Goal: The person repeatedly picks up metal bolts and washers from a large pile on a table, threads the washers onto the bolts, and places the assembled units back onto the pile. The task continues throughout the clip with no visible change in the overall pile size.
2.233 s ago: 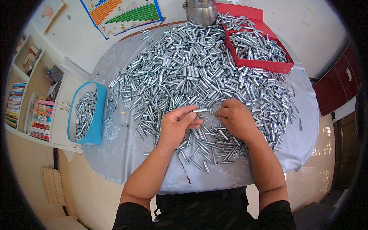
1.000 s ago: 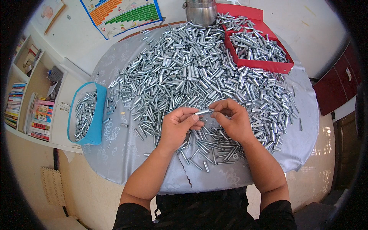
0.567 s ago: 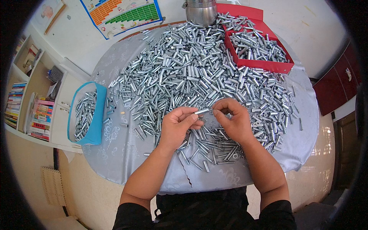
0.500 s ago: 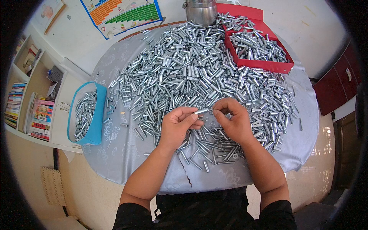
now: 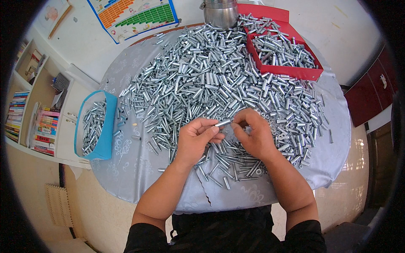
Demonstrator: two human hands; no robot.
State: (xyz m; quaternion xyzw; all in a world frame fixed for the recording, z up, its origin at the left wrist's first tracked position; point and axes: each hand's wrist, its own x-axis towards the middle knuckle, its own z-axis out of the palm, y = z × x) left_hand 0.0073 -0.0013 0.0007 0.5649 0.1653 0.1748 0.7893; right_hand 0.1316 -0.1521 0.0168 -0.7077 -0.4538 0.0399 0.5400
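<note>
The person's left hand [image 5: 197, 137] pinches a short, smooth, silvery metal cylinder [image 5: 223, 123] between thumb and fingertips, holding it just above the near part of a heap, its right end tipped slightly away from the body. The right hand [image 5: 254, 131] is bent inward, its thumb and index finger drawn together right at that end; whether they grasp the cylinder or some small part there, I cannot tell. Around and beyond both hands spreads a broad heap of loose, silvery metal cylinders and bolts [image 5: 202, 76], covering much of a round table draped in a shiny, pale grey patterned tablecloth [image 5: 139, 181]. Small silvery metal rings [image 5: 283, 135] lie to the right of the right hand, and long, thin, silvery bolts [image 5: 249, 168] lie between the forearms. Near the table's left edge stands a light blue, open-topped bin [image 5: 109, 139] partly filled with similar metal pieces. At the far right, an open red rectangular box [image 5: 291, 72] holds more of them, and a rounded, brushed-metal pot [image 5: 221, 14] stands beside it at the back. A jagged dark tear [image 5: 203, 187] runs through the cloth near the left forearm.
</note>
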